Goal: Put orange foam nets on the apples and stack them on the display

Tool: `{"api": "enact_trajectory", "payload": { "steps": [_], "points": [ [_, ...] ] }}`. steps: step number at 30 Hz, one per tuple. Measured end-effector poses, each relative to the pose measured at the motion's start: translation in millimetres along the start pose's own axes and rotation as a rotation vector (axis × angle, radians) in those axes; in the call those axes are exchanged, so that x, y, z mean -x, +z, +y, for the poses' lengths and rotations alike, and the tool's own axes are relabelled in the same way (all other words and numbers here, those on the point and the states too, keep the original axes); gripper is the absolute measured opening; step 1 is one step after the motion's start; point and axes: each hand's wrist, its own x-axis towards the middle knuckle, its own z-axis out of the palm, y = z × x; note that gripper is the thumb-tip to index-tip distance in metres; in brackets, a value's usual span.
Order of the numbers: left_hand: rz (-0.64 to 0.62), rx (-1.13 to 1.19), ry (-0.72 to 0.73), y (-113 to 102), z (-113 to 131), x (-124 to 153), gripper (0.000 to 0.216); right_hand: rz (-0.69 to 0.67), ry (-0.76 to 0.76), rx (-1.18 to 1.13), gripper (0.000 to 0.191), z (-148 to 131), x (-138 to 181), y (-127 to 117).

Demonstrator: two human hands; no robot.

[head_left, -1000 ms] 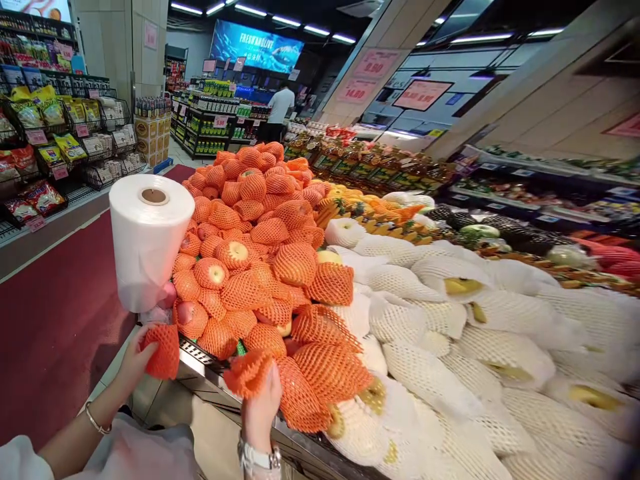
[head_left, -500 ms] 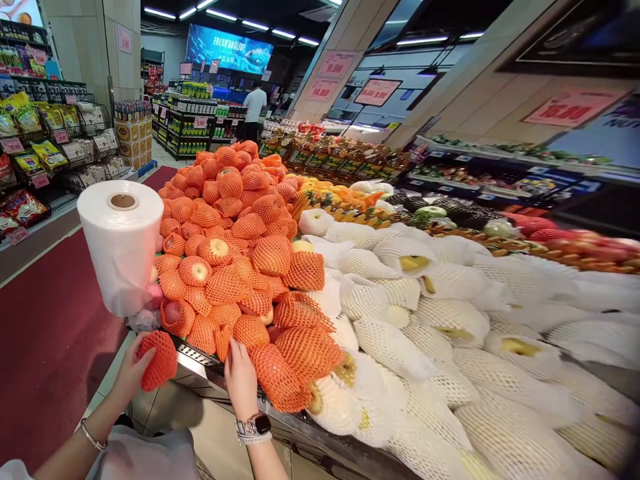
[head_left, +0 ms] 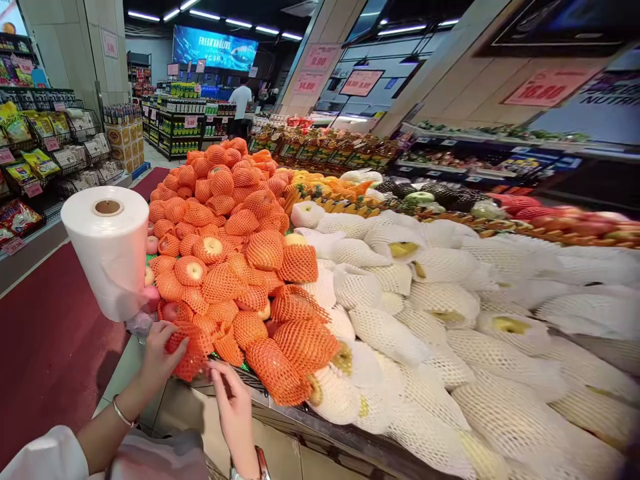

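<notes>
My left hand [head_left: 163,357] is closed around a fruit in an orange foam net [head_left: 193,353], at the front edge of the display. The net hides most of the fruit. Close on its right is my right hand [head_left: 233,400], with thumb and forefinger tips drawn together at the net's lower right edge. They seem to pinch the net, though the contact is small and partly blurred. Behind both hands rises a heap of apples in orange foam nets [head_left: 220,283]. Several show bare tops.
A large roll of clear plastic bags [head_left: 107,257] stands left of the heap. Fruits in white foam nets [head_left: 400,320] fill the right side. A dark display edge [head_left: 320,417] runs along the front, and a red surface [head_left: 45,347] lies at the left. One person [head_left: 241,107] stands far back.
My left hand has brought the netted fruit right, against the heap's front edge. My right hand has left the heap and moved down and slightly left, to the fruit. The view has shifted slightly.
</notes>
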Motion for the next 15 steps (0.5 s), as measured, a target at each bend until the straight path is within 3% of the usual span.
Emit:
{"api": "enact_trajectory", "payload": {
  "steps": [2,6,12,15],
  "points": [
    [-0.084,0.048,-0.023,1.5,-1.2,-2.1,0.022,-0.015,0.102,-0.111,0.032,-0.4,-2.0,9.8],
    [-0.236,0.113,-0.099,-2.6,-9.8,-2.5,0.03,0.082,0.227,-0.321,0.038,3.4,-12.2,18.4],
    [-0.513,0.154,-0.187,-11.2,-21.9,3.9,0.06,-0.002,0.31,-0.481,0.041,4.4,-20.1,20.0],
    [-0.581,0.159,-0.301,-11.6,-25.5,5.6,0.064,-0.018,0.323,-0.523,0.04,8.5,-16.3,27.0]
  ]
}}
